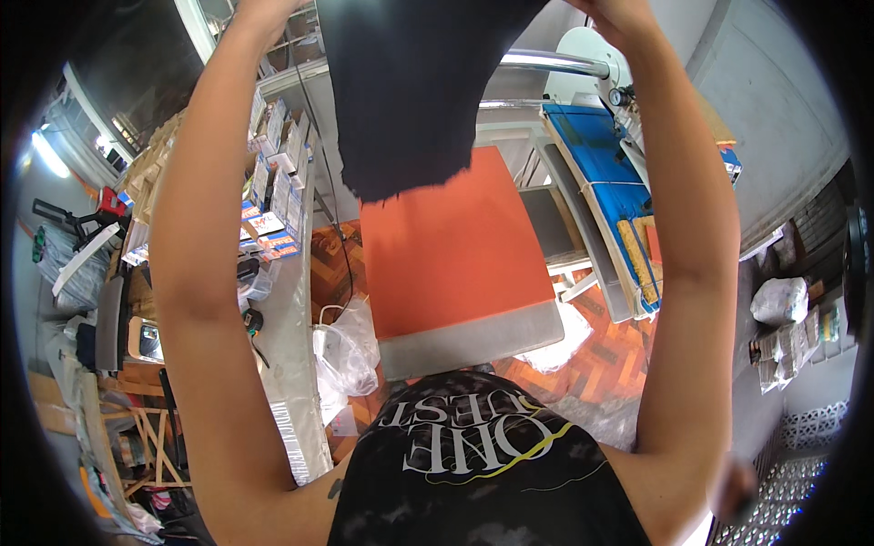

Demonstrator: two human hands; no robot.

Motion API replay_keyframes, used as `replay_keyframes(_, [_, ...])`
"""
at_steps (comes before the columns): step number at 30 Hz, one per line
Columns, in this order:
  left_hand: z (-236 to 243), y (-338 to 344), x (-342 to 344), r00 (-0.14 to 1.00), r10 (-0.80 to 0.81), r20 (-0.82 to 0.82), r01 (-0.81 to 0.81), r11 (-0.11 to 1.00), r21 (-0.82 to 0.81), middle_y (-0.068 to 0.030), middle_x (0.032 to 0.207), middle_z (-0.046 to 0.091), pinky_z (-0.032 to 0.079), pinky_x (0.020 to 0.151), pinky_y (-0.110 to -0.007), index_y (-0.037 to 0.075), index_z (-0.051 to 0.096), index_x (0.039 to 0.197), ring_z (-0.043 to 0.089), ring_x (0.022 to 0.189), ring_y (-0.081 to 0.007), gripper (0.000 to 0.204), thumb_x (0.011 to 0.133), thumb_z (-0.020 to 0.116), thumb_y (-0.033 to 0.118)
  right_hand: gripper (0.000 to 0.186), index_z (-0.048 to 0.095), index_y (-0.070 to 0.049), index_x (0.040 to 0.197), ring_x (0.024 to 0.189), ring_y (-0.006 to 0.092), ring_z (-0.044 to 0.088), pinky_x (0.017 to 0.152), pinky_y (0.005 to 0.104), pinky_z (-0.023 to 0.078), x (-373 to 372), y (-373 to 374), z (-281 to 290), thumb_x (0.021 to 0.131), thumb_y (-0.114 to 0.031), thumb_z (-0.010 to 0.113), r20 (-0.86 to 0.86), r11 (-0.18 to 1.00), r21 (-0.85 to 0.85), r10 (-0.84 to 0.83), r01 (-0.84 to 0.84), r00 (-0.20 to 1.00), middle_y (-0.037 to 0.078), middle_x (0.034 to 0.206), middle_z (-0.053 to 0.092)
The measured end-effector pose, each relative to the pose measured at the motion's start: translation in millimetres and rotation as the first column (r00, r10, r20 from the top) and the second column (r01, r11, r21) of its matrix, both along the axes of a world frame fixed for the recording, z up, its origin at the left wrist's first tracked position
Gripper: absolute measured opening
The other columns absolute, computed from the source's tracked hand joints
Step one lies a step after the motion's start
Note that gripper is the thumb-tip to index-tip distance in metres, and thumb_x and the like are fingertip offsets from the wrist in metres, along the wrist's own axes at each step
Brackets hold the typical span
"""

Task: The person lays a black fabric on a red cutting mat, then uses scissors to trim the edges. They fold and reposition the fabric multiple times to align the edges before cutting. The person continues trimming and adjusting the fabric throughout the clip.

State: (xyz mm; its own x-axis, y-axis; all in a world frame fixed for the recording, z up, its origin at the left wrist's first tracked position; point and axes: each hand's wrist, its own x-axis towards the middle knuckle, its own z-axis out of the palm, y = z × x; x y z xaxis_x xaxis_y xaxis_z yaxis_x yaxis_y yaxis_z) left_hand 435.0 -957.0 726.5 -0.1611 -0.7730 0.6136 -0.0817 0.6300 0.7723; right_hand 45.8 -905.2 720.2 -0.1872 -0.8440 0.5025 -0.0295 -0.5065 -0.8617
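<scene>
A piece of black fabric [405, 91] with a ragged lower edge is held up at the top, hanging over a flat orange pad [460, 255] on a grey base [469, 346]. My left hand [264, 18] grips it by the upper left, and my right hand [614, 18] by the upper right; both hands' fingertips are partly cut off by the frame. Both my forearms are raised on either side of the pad.
Left: small boxes [273, 209] on a bench [284, 337]. Right: a blue board [587, 146], a white machine [583, 82] with chrome bar and gauge, white bundles [778, 300]. Below: plastic bags [346, 355] on the parquet floor, a dangling cable [341, 237].
</scene>
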Motion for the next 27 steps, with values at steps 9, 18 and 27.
replay_keyframes(9, [-193,148,31,0.937,-0.1,0.333,0.119,0.992,-0.035,-0.0049,0.103,0.073,0.051,0.09,-0.03,0.004,0.074,0.108,0.067,0.099,-0.0155,0.018,0.091,0.072,0.011,0.025,0.07,-0.002,0.106,0.094,0.0156,0.07,0.086,0.031,0.055,14,201,-196,0.086,0.01,0.065,-0.553,0.954,-0.129,-0.297,0.272,0.779,0.01,0.106,0.073])
replay_keyframes(18, [-425,265,15,0.699,0.175,-0.694,0.607,0.368,0.704,-0.0091,0.116,0.066,0.054,0.091,-0.03,0.002,0.068,0.114,0.063,0.109,-0.017,0.023,0.091,0.068,-0.002,0.035,0.071,0.0,0.093,0.104,0.0354,0.069,0.088,0.0389,0.057,76,285,-385,0.061,0.013,0.064,-0.656,0.913,0.286,-0.036,0.292,0.754,0.016,0.11,0.072])
replay_keyframes(27, [-450,298,36,0.954,0.289,-0.082,-0.07,0.48,0.875,-0.0083,0.112,0.062,0.051,0.09,-0.027,-0.002,0.052,0.133,0.061,0.103,-0.0156,0.054,0.086,0.079,0.004,0.03,0.07,0.001,0.092,0.101,0.0358,0.07,0.083,0.0386,0.058,68,304,-393,0.065,0.01,0.064,-0.666,0.908,0.391,0.166,0.151,0.727,0.015,0.112,0.072])
